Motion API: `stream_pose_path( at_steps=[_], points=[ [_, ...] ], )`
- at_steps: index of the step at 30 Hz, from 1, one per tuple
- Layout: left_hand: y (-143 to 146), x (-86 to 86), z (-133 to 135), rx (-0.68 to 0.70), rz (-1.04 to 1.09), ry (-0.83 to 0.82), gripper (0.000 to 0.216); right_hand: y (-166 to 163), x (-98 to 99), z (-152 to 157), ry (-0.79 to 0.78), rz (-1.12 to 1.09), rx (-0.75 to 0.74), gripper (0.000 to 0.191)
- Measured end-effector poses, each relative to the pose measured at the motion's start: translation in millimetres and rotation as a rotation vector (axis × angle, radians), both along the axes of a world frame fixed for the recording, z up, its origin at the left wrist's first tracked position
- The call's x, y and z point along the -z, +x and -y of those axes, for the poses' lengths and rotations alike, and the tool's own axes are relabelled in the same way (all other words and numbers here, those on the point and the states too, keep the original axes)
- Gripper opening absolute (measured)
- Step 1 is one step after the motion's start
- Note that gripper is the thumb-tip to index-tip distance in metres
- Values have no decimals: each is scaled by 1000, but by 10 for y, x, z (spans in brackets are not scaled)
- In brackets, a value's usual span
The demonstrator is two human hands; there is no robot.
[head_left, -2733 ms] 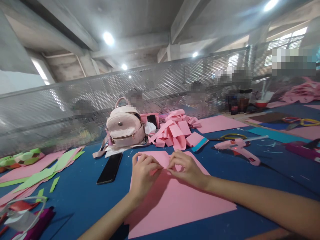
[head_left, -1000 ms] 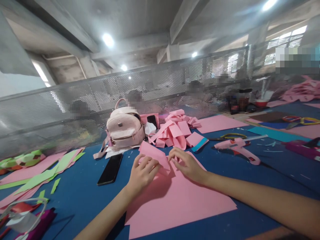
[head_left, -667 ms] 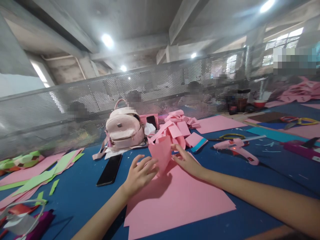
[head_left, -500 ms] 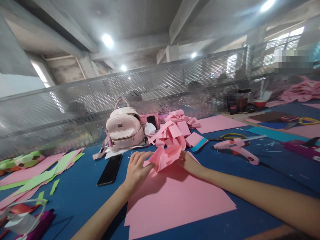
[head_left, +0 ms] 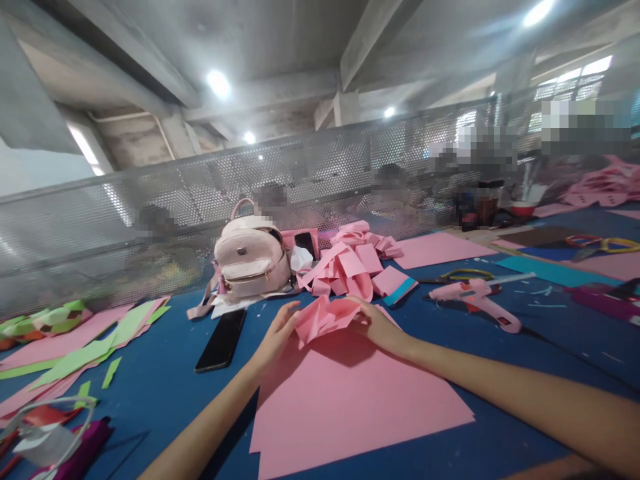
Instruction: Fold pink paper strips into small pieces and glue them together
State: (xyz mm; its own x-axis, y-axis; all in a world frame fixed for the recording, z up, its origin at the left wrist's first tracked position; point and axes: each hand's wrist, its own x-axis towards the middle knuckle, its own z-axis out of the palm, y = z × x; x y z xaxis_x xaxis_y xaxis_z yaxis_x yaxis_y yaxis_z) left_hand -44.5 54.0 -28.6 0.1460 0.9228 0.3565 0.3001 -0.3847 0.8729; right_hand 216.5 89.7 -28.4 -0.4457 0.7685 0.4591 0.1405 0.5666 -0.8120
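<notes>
Between my two hands is a piece of folded pink foam sheet (head_left: 327,320), bent up into a crumpled, bowl-like shape. My left hand (head_left: 280,331) grips its left edge, thumb toward me. At the opposite edge, my right hand (head_left: 383,328) is closed on the piece, some fingers hidden behind it. Flat pink sheets (head_left: 360,407) lie stacked on the blue table beneath my hands. Just behind the held piece is a heap of pink strips and folded pieces (head_left: 345,267).
A black phone (head_left: 220,340) and a pale pink backpack (head_left: 253,257) are to the left. On the right lie a pink glue gun (head_left: 477,300), yellow-handled scissors (head_left: 467,274) and a teal sheet (head_left: 555,270). Green strips (head_left: 123,330) sit far left. A perforated metal screen (head_left: 320,167) stands behind.
The held pink piece has come down slightly and tipped, its upper edge now lower. My left hand has shifted a little lower and its fingers have changed position around the edge.
</notes>
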Motion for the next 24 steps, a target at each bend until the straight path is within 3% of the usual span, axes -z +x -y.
stream_pose_path(
  at_steps=[6,9,15,21,24],
  points=[
    [55,-88,91,256,29,-98,78,9,-75,33,12,32,-4,20],
    [62,-135,143,253,-16,-104,79,-1,-112,64,45,30,-19,13],
    [32,-113,175,257,-22,-128,60,-13,-111,47,137,97,-15,7],
    [43,-171,207,398,74,-217,96,-9,-84,3,63,113,21,6],
    [98,-209,248,313,65,-286,79,-15,-104,28,58,121,11,7]
  ],
)
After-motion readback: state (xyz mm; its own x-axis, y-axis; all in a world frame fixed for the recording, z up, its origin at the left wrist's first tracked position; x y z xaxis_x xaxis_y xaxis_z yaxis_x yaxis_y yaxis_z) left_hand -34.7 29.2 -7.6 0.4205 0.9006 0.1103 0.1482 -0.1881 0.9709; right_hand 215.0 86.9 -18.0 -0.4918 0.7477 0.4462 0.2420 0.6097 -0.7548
